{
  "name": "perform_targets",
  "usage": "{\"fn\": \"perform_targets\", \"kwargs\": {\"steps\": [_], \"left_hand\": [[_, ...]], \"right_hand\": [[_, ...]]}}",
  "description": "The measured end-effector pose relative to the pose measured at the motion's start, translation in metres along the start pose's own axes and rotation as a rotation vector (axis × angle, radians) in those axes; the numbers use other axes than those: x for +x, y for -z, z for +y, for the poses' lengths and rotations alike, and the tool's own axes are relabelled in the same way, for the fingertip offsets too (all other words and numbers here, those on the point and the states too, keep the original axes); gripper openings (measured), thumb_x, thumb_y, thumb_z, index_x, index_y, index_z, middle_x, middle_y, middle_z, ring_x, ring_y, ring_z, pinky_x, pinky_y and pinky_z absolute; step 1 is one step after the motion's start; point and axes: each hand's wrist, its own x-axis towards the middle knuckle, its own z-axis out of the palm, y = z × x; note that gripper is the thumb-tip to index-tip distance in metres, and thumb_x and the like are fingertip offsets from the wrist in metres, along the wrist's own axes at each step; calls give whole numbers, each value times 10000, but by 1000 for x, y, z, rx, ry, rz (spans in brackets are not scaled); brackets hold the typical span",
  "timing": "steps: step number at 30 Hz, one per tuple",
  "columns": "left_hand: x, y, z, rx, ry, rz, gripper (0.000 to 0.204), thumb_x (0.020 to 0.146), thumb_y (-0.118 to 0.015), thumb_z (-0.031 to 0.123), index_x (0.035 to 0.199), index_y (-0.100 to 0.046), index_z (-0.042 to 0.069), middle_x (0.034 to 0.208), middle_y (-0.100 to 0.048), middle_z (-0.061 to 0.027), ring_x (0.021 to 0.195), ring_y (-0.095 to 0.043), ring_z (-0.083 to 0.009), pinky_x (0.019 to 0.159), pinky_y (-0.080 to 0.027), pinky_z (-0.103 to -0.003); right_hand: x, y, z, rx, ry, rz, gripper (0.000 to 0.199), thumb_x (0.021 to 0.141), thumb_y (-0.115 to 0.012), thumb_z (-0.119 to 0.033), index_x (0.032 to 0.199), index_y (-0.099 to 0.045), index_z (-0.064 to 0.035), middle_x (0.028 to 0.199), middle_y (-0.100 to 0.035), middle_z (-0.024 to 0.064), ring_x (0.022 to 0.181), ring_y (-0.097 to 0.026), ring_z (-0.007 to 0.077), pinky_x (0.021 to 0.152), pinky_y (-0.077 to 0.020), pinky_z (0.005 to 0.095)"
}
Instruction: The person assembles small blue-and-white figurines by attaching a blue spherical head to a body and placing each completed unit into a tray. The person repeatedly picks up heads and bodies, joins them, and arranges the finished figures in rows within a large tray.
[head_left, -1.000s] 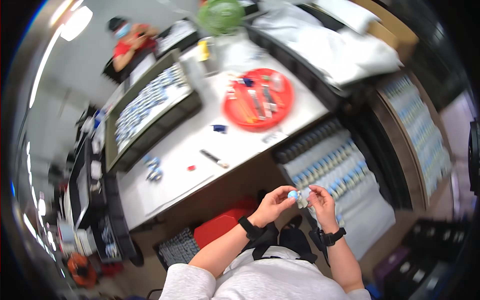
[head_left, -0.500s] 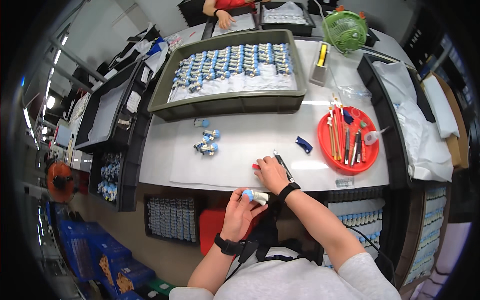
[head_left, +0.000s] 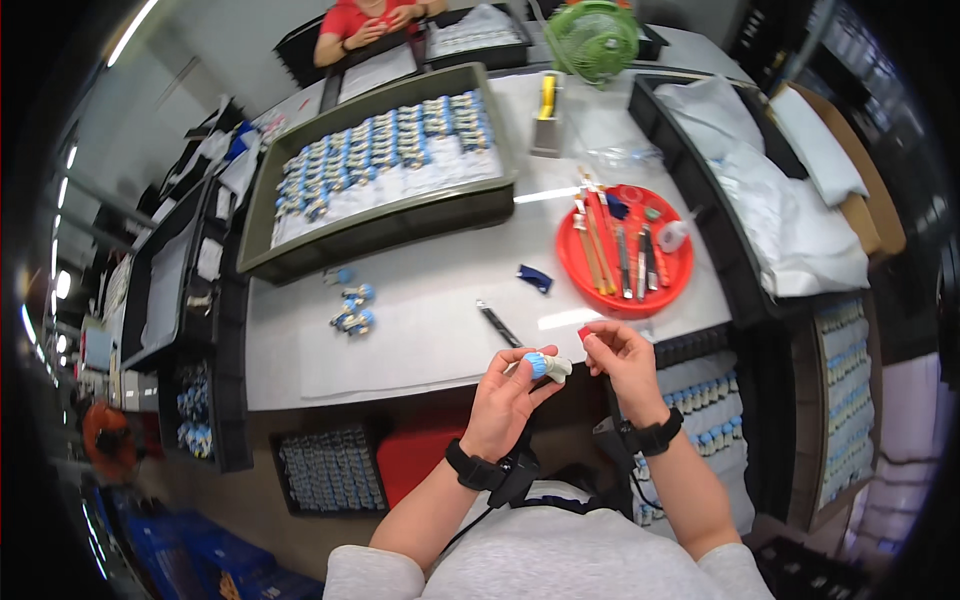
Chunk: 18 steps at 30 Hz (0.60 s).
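Note:
In front of the table's near edge, my left hand (head_left: 501, 405) is closed around a small figurine (head_left: 552, 368) with a ridged blue top and a cream-white body, lying sideways. Just right of it, my right hand (head_left: 625, 370) pinches a small red piece (head_left: 585, 333); its kind is too small to make out. The two hands are apart. A black pen-like tool (head_left: 496, 325) with a silver tip lies on the table beyond my left hand. Farther off lies a dark blue curved piece (head_left: 535, 279). Several blue-and-cream figurines (head_left: 353, 312) rest on the table's left part.
A large olive tray (head_left: 390, 222) of figurines stands at the back. To the right, a red basin (head_left: 568, 265) holds brushes and pens. Beyond are a tape dispenser (head_left: 547, 135), a green fan (head_left: 595, 45) and a co-worker in red (head_left: 350, 20). Dark crates flank the table.
My right hand has lifted off the table beside the pen-like tool, bringing the red piece near the figurine. The view has shifted, and the co-worker's hands have come together.

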Motion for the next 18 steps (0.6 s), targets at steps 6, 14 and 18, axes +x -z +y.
{"fn": "perform_targets", "kwargs": {"steps": [6,14,18], "left_hand": [[4,-54,-40,7,105,-180,195,939,-505,140,1105,-456,51,1248,-502,-168,1125,-518,-245,975,-427,-438],[-4,-80,-73,68,158,-292,208,937,-510,147,1116,-454,56,1178,-529,-139,1088,-527,-220,948,-433,-424],[-6,-81,-78,67,158,-306,196,939,-504,139,1109,-455,55,1170,-532,-133,1078,-529,-213,941,-434,-419]], "right_hand": [[-73,32,-24,196,109,174,143,866,-620,-68,975,-594,21,870,-646,68,680,-591,90,575,-503,204],[-106,51,-26,203,212,339,115,849,-626,-31,940,-605,35,807,-652,84,627,-615,101,548,-518,200],[-112,52,-22,165,214,368,107,849,-625,-32,929,-613,38,790,-651,77,615,-610,93,542,-518,198]]}}
